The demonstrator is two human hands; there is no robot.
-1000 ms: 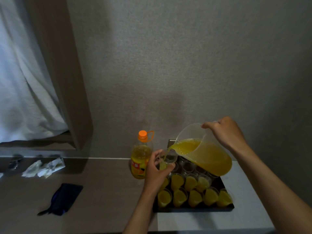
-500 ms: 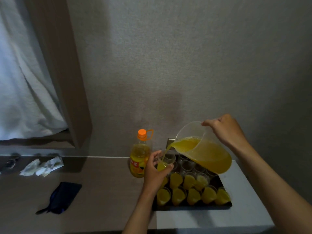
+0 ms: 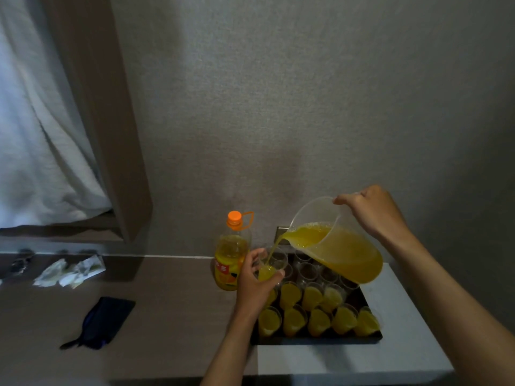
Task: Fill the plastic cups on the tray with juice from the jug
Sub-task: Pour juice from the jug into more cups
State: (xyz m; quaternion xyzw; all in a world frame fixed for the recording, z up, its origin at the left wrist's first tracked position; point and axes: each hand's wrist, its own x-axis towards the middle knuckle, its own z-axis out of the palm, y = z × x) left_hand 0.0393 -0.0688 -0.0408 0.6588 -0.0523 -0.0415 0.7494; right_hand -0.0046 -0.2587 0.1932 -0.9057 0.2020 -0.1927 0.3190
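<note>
9 filled cups (image 3: pixel 292 320) can be counted on 1 tray (image 3: pixel 315 341), with several empty cups (image 3: pixel 306 271) behind, their number unclear. 1 cup (image 3: pixel 271 267) is held up. 1 jug (image 3: pixel 342 252), 1 bottle (image 3: pixel 231 257), 1 dark pouch (image 3: pixel 103 321) and 2 hands are seen.

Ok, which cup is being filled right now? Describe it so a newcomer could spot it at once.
Find the black tray of cups on the white surface at lower right. At its far left corner the left hand grips one clear cup. Unlike the others, it is the only one held, with the stream from the tilted jug running into it.
</note>
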